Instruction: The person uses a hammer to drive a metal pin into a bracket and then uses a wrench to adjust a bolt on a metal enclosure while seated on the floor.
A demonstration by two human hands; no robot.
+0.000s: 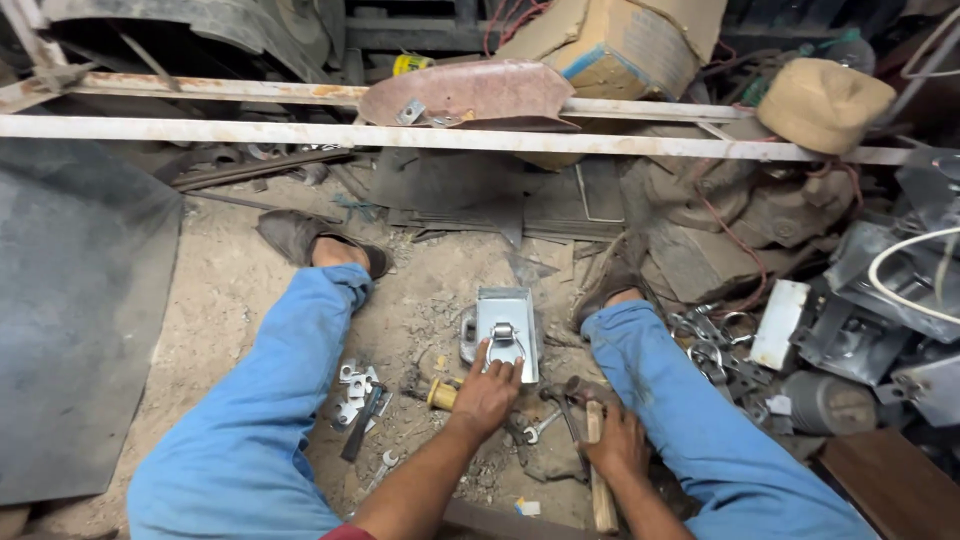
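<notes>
A small grey metal plate (pixel 507 330) with a ring fitting lies flat on the dirt floor (pixel 225 290) between a seated person's blue-trousered legs (pixel 270 400). The left hand (pixel 487 395) presses on its near edge, fingers spread and clamped on nothing. The right hand (pixel 618 445), just beside it, is closed around a hammer's wooden handle (pixel 598 480). Spanners (pixel 540 427), washers (pixel 355 385) and a yellow-handled tool (pixel 440 393) lie scattered nearby; rusty white bars (pixel 300 130) cross above.
</notes>
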